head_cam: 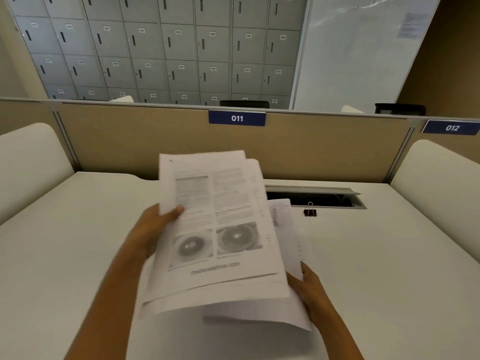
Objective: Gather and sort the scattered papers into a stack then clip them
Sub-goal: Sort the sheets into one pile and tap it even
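A loose stack of printed papers (220,229) is lifted above the white desk (78,242), its sheets fanned and uneven, blurred by motion. My left hand (153,229) grips the stack's left edge, thumb on top of the front page. My right hand (309,287) holds the lower right side of the sheets, its fingers partly hidden under them. A small black binder clip (310,211) stands on the desk to the right of the papers, apart from both hands.
A grey cable slot (317,196) with a raised lid opens in the desk behind the clip. A tan partition (130,141) labelled 011 closes the far edge. Cream side dividers (28,162) flank the desk. Grey lockers stand beyond.
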